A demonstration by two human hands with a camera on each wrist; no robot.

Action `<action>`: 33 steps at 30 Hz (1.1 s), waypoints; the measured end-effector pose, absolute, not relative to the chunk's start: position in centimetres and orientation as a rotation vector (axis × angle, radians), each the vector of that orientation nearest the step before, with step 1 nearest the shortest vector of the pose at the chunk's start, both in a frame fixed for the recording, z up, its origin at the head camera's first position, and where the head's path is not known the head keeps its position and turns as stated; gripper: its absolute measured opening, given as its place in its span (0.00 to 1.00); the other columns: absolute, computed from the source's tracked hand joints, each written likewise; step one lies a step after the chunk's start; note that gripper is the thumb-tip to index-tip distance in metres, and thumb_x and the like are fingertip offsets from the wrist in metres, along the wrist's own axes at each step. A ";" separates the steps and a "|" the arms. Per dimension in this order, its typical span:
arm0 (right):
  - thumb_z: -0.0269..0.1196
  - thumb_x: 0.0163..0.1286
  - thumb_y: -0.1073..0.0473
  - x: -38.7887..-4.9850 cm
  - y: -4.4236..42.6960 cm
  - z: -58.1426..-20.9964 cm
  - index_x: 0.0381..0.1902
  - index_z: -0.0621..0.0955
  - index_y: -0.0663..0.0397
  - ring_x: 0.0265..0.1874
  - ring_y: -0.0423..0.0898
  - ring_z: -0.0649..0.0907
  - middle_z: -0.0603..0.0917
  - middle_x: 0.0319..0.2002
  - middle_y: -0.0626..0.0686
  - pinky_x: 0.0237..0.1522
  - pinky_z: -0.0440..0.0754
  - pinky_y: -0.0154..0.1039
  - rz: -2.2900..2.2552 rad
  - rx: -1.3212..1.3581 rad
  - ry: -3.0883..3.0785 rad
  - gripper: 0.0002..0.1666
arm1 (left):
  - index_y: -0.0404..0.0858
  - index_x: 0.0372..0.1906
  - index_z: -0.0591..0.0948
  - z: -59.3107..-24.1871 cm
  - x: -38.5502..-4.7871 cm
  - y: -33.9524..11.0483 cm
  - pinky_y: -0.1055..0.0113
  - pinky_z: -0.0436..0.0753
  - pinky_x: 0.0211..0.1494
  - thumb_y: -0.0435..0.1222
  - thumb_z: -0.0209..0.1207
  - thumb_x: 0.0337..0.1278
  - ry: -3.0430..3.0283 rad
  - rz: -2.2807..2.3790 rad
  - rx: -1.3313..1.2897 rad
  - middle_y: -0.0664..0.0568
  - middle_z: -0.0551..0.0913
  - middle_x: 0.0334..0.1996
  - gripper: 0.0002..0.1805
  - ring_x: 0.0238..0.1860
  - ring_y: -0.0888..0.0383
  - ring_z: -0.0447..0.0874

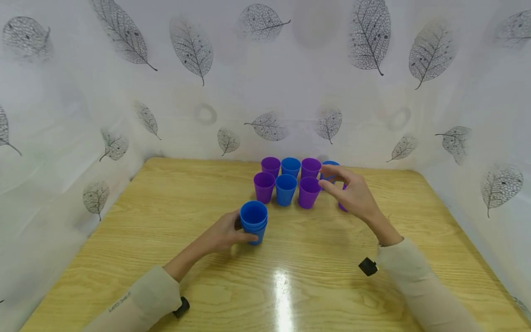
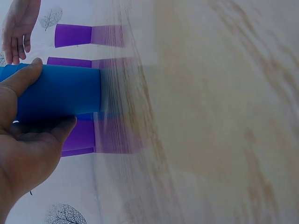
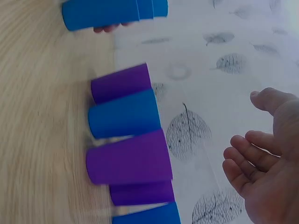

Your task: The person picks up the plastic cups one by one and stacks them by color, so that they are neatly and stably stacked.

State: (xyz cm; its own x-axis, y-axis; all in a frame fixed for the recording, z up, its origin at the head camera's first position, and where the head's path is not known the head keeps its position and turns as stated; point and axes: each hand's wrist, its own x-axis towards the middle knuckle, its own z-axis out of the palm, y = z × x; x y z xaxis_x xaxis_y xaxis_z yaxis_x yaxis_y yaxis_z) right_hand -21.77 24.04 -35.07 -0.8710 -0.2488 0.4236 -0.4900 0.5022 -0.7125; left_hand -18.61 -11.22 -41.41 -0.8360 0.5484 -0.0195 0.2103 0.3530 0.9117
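My left hand [image 1: 228, 230] grips a stack of nested blue cups [image 1: 254, 214], fingers on one side and thumb on the other. In the left wrist view the same blue stack [image 2: 70, 91] lies between the thumb and fingers. My right hand [image 1: 352, 191] hovers over the right end of two rows of cups, its fingers loosely bent and holding nothing. Right below its fingertips stands a purple cup [image 1: 309, 193]. Behind the hand, a blue cup [image 1: 330, 163] and a purple cup [image 1: 342, 206] are partly hidden. The right wrist view shows the right hand [image 3: 261, 158] apart from the cups.
More cups stand upright with their mouths up, among them a front purple cup [image 1: 264, 188], a front blue cup [image 1: 286, 190] and a rear purple cup [image 1: 271, 166]. They stand on a wooden table [image 1: 166, 198], before a white leaf-patterned cloth [image 1: 290, 92] at the back and sides.
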 end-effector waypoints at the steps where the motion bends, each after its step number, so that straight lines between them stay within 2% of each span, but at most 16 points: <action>1: 0.67 0.74 0.61 -21.9 24.5 -35.1 0.65 0.80 0.58 0.48 0.46 0.84 0.86 0.55 0.59 0.47 0.79 0.29 1.287 0.609 -2.485 0.24 | 0.28 0.72 0.68 -41.4 -18.6 -11.2 0.46 0.77 0.69 0.32 0.72 0.61 2.297 1.478 0.673 0.37 0.78 0.64 0.37 0.66 0.39 0.77; 4: 0.66 0.74 0.59 -22.5 25.6 -35.2 0.65 0.80 0.59 0.48 0.42 0.83 0.85 0.56 0.59 0.48 0.80 0.27 1.269 0.569 -2.488 0.23 | 0.28 0.72 0.68 -41.4 -18.6 -11.2 0.46 0.77 0.69 0.32 0.72 0.61 2.297 1.482 0.678 0.37 0.78 0.64 0.37 0.66 0.39 0.77; 6: 0.66 0.75 0.59 -22.9 26.4 -35.3 0.65 0.80 0.60 0.49 0.42 0.83 0.85 0.56 0.60 0.48 0.81 0.26 1.271 0.546 -2.495 0.24 | 0.28 0.72 0.69 -41.4 -18.6 -11.2 0.46 0.77 0.69 0.32 0.72 0.61 2.296 1.485 0.684 0.37 0.78 0.64 0.37 0.66 0.39 0.77; 11: 0.66 0.75 0.56 -23.8 27.9 -35.5 0.68 0.78 0.62 0.51 0.54 0.84 0.84 0.57 0.63 0.44 0.80 0.23 1.260 0.483 -2.517 0.27 | 0.28 0.71 0.69 -41.4 -18.6 -11.2 0.46 0.77 0.69 0.32 0.72 0.61 2.297 1.488 0.693 0.37 0.79 0.64 0.37 0.65 0.40 0.77; 12: 0.66 0.75 0.56 -24.0 28.2 -35.5 0.68 0.77 0.62 0.51 0.53 0.84 0.84 0.57 0.63 0.44 0.80 0.23 1.254 0.472 -2.522 0.28 | 0.28 0.71 0.69 -41.4 -18.6 -11.2 0.46 0.77 0.69 0.32 0.72 0.61 2.296 1.489 0.694 0.37 0.79 0.64 0.37 0.65 0.40 0.77; 18: 0.67 0.74 0.55 -25.1 29.7 -35.7 0.69 0.75 0.65 0.54 0.59 0.84 0.82 0.60 0.65 0.47 0.78 0.22 1.234 0.423 -2.569 0.31 | 0.28 0.71 0.69 -41.4 -18.5 -11.1 0.46 0.76 0.70 0.32 0.71 0.61 2.294 1.486 0.688 0.37 0.78 0.64 0.37 0.66 0.40 0.77; 20: 0.67 0.74 0.54 -25.4 30.0 -35.7 0.70 0.75 0.65 0.55 0.64 0.83 0.82 0.61 0.66 0.51 0.82 0.30 1.217 0.398 -2.599 0.33 | 0.28 0.72 0.69 -41.4 -18.5 -11.1 0.46 0.76 0.70 0.32 0.71 0.61 2.297 1.482 0.683 0.37 0.78 0.64 0.37 0.66 0.39 0.77; 22: 0.66 0.75 0.52 -25.8 30.4 -35.7 0.70 0.74 0.66 0.56 0.66 0.82 0.81 0.62 0.67 0.55 0.84 0.42 1.178 0.382 -2.637 0.34 | 0.28 0.71 0.69 -41.4 -18.5 -11.1 0.46 0.76 0.70 0.32 0.71 0.61 2.299 1.478 0.682 0.37 0.78 0.64 0.37 0.66 0.40 0.77; 25: 0.65 0.76 0.50 -26.4 30.8 -35.7 0.71 0.72 0.68 0.58 0.69 0.80 0.79 0.63 0.69 0.59 0.81 0.61 1.123 0.372 -2.698 0.36 | 0.28 0.71 0.69 -41.3 -18.5 -11.1 0.46 0.77 0.69 0.32 0.71 0.61 2.298 1.478 0.681 0.37 0.78 0.64 0.37 0.66 0.39 0.77; 28: 0.63 0.77 0.48 -27.1 30.9 -35.7 0.73 0.68 0.69 0.61 0.71 0.78 0.76 0.66 0.71 0.61 0.77 0.66 1.073 0.366 -2.775 0.39 | 0.28 0.71 0.69 -41.3 -18.5 -11.1 0.46 0.77 0.69 0.32 0.71 0.61 2.294 1.481 0.679 0.37 0.78 0.64 0.37 0.66 0.39 0.77; 33: 0.63 0.77 0.47 -28.3 30.8 -35.7 0.76 0.63 0.72 0.63 0.73 0.75 0.71 0.70 0.72 0.64 0.74 0.66 1.038 0.370 -2.884 0.44 | 0.28 0.71 0.69 -41.4 -18.6 -11.1 0.46 0.77 0.69 0.32 0.72 0.61 2.292 1.486 0.676 0.37 0.78 0.64 0.37 0.65 0.40 0.77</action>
State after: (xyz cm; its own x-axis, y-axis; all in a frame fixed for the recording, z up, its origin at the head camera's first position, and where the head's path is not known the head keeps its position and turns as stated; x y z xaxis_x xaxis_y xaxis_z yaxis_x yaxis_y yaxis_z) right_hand -28.31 30.76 -35.67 -0.9697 -0.2057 0.1316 -0.2423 0.7452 -0.6213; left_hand -18.56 -11.13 -41.37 -0.8346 0.5507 -0.0153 0.2107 0.3448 0.9147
